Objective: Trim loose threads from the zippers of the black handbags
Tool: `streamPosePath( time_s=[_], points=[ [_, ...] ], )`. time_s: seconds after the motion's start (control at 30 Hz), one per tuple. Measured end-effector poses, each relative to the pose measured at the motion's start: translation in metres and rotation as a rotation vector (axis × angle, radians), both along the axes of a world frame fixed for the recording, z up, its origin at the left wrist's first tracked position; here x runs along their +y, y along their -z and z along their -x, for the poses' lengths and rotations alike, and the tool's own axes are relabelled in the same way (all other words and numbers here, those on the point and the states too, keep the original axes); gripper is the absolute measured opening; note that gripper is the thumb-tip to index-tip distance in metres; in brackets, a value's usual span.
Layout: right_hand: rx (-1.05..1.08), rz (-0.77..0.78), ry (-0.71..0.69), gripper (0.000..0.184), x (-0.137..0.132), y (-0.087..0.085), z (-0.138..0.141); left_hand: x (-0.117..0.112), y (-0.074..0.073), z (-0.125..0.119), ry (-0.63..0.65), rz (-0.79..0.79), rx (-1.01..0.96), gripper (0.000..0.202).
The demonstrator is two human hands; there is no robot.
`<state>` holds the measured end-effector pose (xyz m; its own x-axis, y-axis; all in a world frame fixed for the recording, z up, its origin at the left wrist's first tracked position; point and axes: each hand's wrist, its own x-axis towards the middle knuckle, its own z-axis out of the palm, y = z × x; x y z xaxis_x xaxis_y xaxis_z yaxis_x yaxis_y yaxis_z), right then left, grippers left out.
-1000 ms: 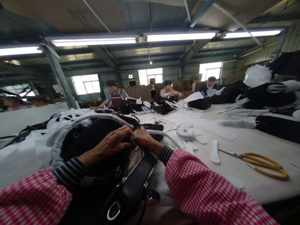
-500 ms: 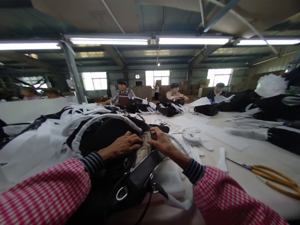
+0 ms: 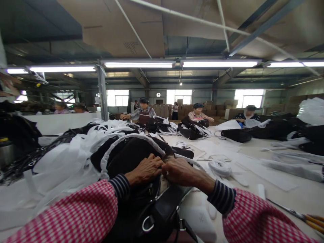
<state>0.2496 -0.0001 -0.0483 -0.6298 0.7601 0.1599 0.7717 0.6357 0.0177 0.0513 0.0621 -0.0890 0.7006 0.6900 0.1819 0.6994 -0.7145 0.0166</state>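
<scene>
Resting half-bent on the mid-frame black bag (image 3: 129,152), your left hand (image 3: 146,169) should be bracing evenly; your right hand (image 3: 180,172) is sitting more curled; whether either is gripping, I cannot tell.

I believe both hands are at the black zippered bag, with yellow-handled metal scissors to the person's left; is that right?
No: the head view shows the yellow-handled metal scissors to the person's right. The left hand and right hand are at the black zippered bag.
</scene>
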Motion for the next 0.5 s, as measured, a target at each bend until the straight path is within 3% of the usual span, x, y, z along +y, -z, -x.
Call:
streamPosePath(
  time_s=[0.07,0.23,0.5],
  points=[
    [-0.067,-0.048,0.030,0.025,-0.001,0.005,0.004,0.000,0.001,0.000,-0.002,-0.009,-0.004,0.024],
    [-0.138,0.011,0.057,0.019,0.002,0.005,0.011,-0.002,-0.001,0.000,0.006,-0.012,-0.010,0.022],
    [0.198,0.035,0.152,0.022,0.001,0.006,0.000,-0.009,-0.005,-0.002,-0.014,-0.007,-0.023,0.024]
  ],
)
